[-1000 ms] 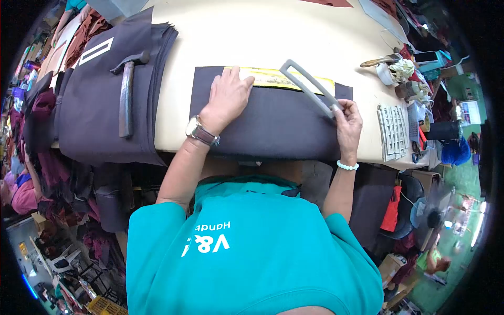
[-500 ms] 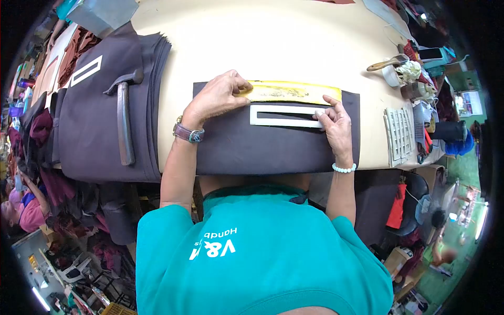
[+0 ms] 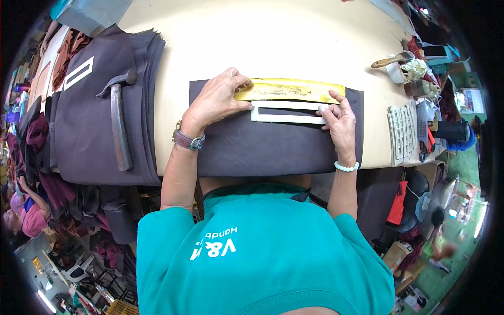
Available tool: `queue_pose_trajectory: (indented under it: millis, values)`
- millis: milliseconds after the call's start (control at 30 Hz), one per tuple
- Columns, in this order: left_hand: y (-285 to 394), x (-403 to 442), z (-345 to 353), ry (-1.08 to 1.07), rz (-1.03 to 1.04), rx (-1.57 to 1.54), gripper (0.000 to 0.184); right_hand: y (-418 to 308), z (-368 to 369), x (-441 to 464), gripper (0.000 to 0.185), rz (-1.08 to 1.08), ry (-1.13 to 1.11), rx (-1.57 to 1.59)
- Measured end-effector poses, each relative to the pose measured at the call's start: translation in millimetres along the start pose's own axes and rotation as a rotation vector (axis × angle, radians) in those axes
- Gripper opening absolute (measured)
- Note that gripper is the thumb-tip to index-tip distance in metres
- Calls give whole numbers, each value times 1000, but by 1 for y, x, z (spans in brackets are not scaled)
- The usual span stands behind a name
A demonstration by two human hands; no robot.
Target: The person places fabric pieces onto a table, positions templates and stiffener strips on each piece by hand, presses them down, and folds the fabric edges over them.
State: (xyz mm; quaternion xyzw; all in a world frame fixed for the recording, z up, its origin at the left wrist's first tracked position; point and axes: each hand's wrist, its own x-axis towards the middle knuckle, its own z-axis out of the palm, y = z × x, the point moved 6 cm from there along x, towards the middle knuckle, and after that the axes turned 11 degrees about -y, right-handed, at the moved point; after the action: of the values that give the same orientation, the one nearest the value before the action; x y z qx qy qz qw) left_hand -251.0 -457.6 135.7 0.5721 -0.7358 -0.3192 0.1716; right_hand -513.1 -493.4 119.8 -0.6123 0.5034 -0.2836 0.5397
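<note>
A dark cloth piece (image 3: 236, 152) lies at the table's front edge, with a long yellow strip (image 3: 294, 90) along its far side. My left hand (image 3: 220, 100) pinches the left end of the strip between thumb and fingers. Just below the strip is a white rectangular frame (image 3: 283, 118) with a long slot, roughly parallel to it. The right end of this frame is in the closed thumb and fingers of my right hand (image 3: 340, 123); one finger reaches up to the strip's right end.
To the left, a hammer (image 3: 119, 121) and another white frame (image 3: 79, 73) lie on a stack of dark cloth (image 3: 86, 126). At right are a brush (image 3: 391, 60), pale slotted pieces (image 3: 403, 134) and a basket (image 3: 421, 123). A person in pink (image 3: 34, 218) is at far left.
My right hand has swung the white frame from a slant across the strip to level below it. My left hand has gone from lying on the strip to pinching its left end.
</note>
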Motion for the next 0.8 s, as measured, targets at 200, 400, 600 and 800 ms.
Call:
queue_pose_trajectory:
  millis: [200, 400, 600, 800]
  values:
    - [1, 0, 0, 19, 11, -17, 40, 1, 0, 0, 47, 3, 10, -9]
    - [3, -1, 1, 19, -18, -18, 38, -2, 1, -2, 46, 2, 30, -5]
    - [4, -3, 0, 18, -7, -16, 36, -1, 2, 0, 46, 1, 23, 11]
    - [9, -3, 0, 8, -32, -9, 38, -11, -9, -10, 46, -48, 151, -181]
